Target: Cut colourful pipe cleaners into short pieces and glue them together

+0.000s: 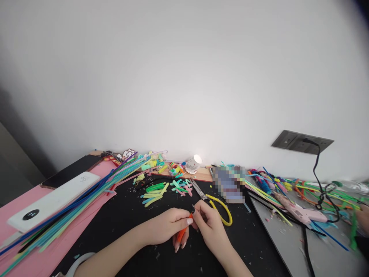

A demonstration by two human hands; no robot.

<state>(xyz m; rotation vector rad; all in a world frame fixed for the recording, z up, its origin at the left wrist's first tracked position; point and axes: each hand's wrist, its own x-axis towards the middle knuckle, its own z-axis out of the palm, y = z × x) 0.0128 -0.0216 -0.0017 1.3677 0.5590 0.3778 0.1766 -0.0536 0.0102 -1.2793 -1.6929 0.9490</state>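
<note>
My left hand is closed around an orange fuzzy piece, whose lower end shows below the thumb. Against it, my right hand pinches a small black bit at the orange piece's upper end. Both hands' fingertips meet above the black mat. Just beyond my right hand lie scissors with yellow handles, blades toward the wall. Short green and yellow stems and a small heap of teal and pink pieces rest on the mat behind my hands.
Long pipe cleaners and a white power bank lie at left. A paper cup stands near the wall. A blurred phone, a pink glue gun with a black cord, and loose stems lie at right. Another person's hand shows at the right edge.
</note>
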